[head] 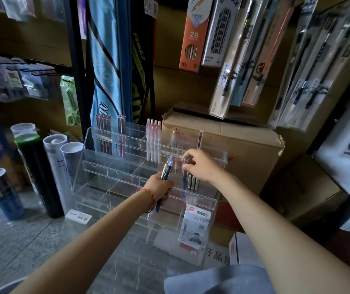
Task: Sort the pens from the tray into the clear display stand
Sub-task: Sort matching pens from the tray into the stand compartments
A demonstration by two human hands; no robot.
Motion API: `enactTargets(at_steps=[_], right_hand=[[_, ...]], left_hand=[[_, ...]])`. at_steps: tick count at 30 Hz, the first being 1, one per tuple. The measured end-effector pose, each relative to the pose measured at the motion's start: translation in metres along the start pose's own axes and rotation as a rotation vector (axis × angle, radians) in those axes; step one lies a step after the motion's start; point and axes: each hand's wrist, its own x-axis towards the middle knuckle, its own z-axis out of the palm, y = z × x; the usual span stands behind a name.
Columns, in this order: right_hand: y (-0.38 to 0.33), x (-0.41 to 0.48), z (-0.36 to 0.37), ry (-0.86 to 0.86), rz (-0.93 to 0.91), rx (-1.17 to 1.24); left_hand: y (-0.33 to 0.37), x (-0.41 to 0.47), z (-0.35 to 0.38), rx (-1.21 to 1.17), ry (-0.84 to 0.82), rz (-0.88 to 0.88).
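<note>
Left forearm (97,234) and right forearm (265,219): both bare from the near edge out to the hands. Left hand (159,185): thin red string bracelet (150,198) round the wrist, one cord, sitting at a slant. Right hand (199,166): bare wrist. Near edge, between the arms: smooth pale grey cloth (212,281), blurred; which garment, cannot tell.

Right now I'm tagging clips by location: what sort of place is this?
Probably a stationery shop, perhaps its stock corner: packaged brushes and a pencil box hang above, a clear display stand holds pens, and a cardboard carton sits behind it.
</note>
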Motion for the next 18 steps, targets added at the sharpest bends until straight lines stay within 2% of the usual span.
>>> enactTargets(at_steps=[11,14,18], right_hand=[[0.009,0.003,0.009,0.001,0.083,0.036],[0.007,0.002,0.014,-0.072,0.086,-0.080],[0.001,0.006,0.020,-0.078,0.103,-0.300]], left_hand=[[-0.008,0.003,0.000,0.097,-0.016,0.033],[-0.009,0.005,-0.001,0.098,-0.016,0.035],[-0.007,0.002,-0.006,0.022,-0.062,0.013]])
